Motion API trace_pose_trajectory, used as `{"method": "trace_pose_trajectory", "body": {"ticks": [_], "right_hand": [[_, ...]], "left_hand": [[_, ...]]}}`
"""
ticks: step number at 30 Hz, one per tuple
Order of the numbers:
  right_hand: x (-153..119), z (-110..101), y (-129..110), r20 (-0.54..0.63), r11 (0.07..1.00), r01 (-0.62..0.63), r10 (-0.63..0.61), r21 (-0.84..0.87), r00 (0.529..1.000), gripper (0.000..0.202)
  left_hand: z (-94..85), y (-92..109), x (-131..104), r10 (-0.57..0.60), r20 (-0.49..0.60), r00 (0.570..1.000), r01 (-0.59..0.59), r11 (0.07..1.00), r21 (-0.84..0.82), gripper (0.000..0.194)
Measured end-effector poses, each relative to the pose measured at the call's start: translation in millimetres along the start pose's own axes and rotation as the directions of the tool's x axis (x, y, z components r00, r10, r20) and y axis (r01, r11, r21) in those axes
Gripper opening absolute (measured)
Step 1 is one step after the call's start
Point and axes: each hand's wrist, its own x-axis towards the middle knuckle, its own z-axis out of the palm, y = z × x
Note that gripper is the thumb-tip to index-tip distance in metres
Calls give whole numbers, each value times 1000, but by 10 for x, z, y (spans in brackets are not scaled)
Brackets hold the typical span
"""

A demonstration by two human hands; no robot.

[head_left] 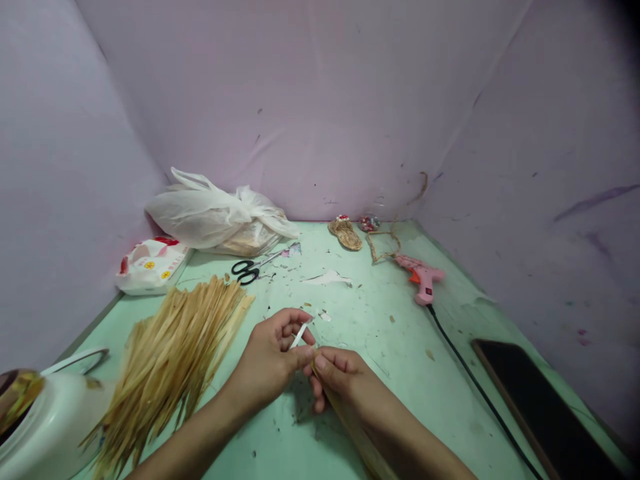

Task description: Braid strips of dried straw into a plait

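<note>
My left hand [273, 357] pinches a narrow white strip [299, 335] that is bent near its upper end. Close against it, my right hand [345, 377] is closed on a long tan dried-leaf strip [357, 430], which trails down toward the bottom edge of the view. The fingertips of both hands meet where the two strips come together; the exact join is hidden by the fingers. To the left of my hands lies a fanned pile of similar dried-leaf strips [185, 353].
Black-handled scissors [247, 272], a white plastic bag [220, 217] and a tissue pack [153, 265] lie at the back left. Toward the right are a pink glue gun [423, 275], its black cord [467, 370], a phone [540, 407] and a woven slipper-shaped piece [345, 235].
</note>
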Motion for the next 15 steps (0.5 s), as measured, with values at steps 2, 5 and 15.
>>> {"method": "trace_pose_trajectory", "body": {"ticks": [2,5,15], "right_hand": [[-10,11,4,32,999,-20,19,35,999,39],[-15,20,21,56,997,-31,27,72,998,40],[-71,-13,-91,-14,965,15,-20,-263,1000,42]], "left_hand": [[-1,3,-3,0,35,999,0,1000,-13,26],[0,-17,-13,-12,16,1000,12,1000,11,19],[26,-38,-33,59,-64,996,-54,996,70,20]]}}
